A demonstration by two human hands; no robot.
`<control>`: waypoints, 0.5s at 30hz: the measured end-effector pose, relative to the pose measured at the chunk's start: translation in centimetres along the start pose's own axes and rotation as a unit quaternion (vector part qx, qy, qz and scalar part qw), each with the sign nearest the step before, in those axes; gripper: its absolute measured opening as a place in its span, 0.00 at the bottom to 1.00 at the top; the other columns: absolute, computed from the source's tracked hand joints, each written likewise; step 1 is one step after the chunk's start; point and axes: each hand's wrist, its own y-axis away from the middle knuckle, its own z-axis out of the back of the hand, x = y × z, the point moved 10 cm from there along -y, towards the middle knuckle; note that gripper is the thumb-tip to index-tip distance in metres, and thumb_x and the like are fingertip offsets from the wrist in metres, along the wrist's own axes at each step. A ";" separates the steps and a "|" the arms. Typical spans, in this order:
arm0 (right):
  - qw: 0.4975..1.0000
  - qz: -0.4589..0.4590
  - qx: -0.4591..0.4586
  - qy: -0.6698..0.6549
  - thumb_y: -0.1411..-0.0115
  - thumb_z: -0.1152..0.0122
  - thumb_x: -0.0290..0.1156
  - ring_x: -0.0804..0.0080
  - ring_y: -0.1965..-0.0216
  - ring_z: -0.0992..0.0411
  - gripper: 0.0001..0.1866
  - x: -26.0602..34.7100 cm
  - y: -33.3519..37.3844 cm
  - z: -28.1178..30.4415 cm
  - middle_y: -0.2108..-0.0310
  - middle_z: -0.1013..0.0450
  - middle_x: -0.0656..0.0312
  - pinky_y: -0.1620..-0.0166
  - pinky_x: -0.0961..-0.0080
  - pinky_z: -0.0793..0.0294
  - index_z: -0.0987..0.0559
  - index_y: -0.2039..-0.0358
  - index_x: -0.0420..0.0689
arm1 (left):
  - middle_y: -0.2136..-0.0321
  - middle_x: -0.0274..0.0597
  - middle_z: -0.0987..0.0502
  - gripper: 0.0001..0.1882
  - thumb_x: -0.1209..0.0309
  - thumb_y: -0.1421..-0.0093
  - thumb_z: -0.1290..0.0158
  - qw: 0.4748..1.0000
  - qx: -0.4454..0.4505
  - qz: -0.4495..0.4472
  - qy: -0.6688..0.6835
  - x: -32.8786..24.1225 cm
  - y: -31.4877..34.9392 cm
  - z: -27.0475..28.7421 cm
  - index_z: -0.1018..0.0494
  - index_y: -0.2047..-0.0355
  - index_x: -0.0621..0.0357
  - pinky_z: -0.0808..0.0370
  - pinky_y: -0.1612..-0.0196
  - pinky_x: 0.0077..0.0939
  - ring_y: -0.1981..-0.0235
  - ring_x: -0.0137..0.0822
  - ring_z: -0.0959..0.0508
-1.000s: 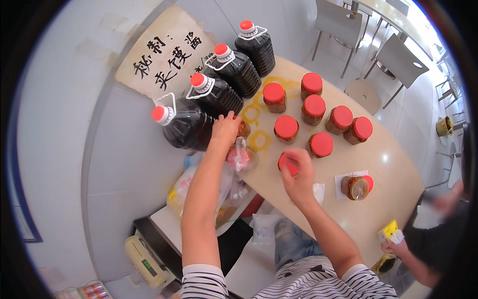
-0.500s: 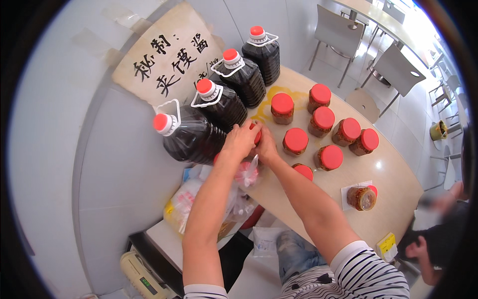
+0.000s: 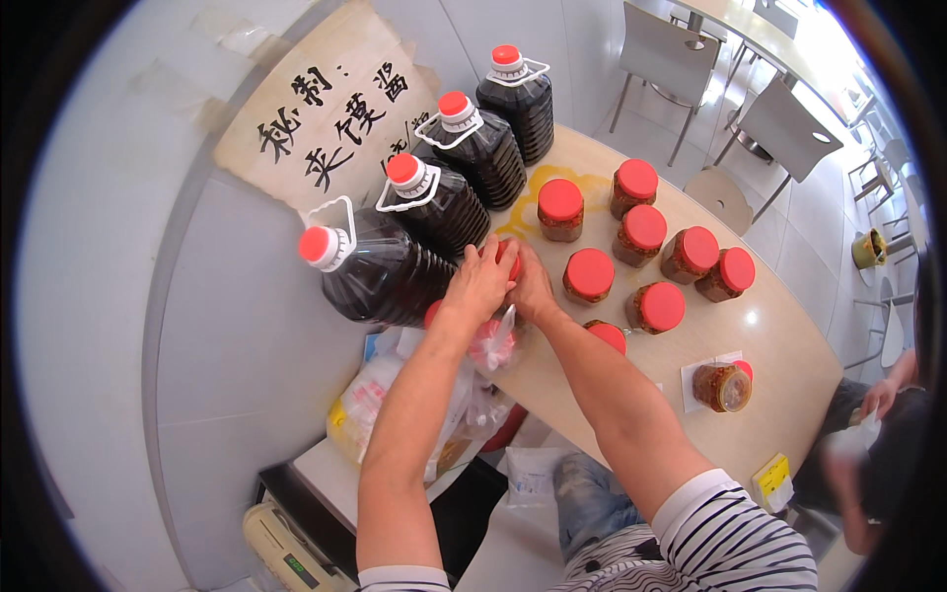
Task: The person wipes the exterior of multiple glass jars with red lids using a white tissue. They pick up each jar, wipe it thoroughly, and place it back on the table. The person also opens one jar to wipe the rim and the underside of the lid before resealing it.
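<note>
Jar with a red lid sits between both hands on my head feed, just beside the row of bottles; the hands hide its body, so I cannot tell what fills it. I see the left hand bent over the jar, its fingers partly curled on the lid. The right hand curves around the other side, fingers close in. Both appear to have hold of it; how hard they squeeze, I cannot tell.

With that jar as my clock centre, the four bottles run from nine to twelve, each red-capped, white-handled and full of dark liquid. Eight more jars stand upright on the table between one and four; where their glass shows, I see a brown, chunky filling. My right forearm partly covers the nearest at four. Farther out that way, another brown-filled jar rests on white paper, its round glass end toward me, a red lid just beside.

Near six, a knotted clear bag holds something red; at seven lie bulging plastic bags.
</note>
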 end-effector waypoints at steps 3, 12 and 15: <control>1.000 0.015 -0.002 0.012 0.62 0.23 0.30 0.46 0.42 0.33 0.42 0.4 -0.1 0.2 0.46 0.29 0.50 0.40 0.58 0.32 0.31 0.44 0.45 | 0.39 0.57 0.38 0.35 0.66 0.42 0.39 1.000 -0.001 0.003 -0.006 -0.1 0.1 0.1 0.39 0.36 0.53 0.23 0.50 0.47 0.51 0.63 0.29; 0.999 0.030 0.020 -0.025 0.61 0.24 0.29 0.43 0.45 0.32 0.39 -0.1 -0.6 0.1 0.49 0.28 0.47 0.44 0.58 0.30 0.30 0.46 0.43 | 0.42 0.58 0.38 0.35 0.65 0.42 0.40 0.999 -0.016 0.035 0.008 0.0 -0.2 -0.2 0.41 0.36 0.51 0.25 0.49 0.50 0.53 0.64 0.29; 0.998 -0.001 0.064 0.018 0.57 0.26 0.28 0.49 0.43 0.32 0.41 0.1 -0.3 -0.4 0.45 0.30 0.50 0.42 0.61 0.31 0.33 0.41 0.46 | 0.43 0.57 0.37 0.34 0.63 0.41 0.40 1.000 0.002 0.029 0.008 0.3 0.0 -0.3 0.40 0.37 0.52 0.24 0.50 0.49 0.52 0.62 0.28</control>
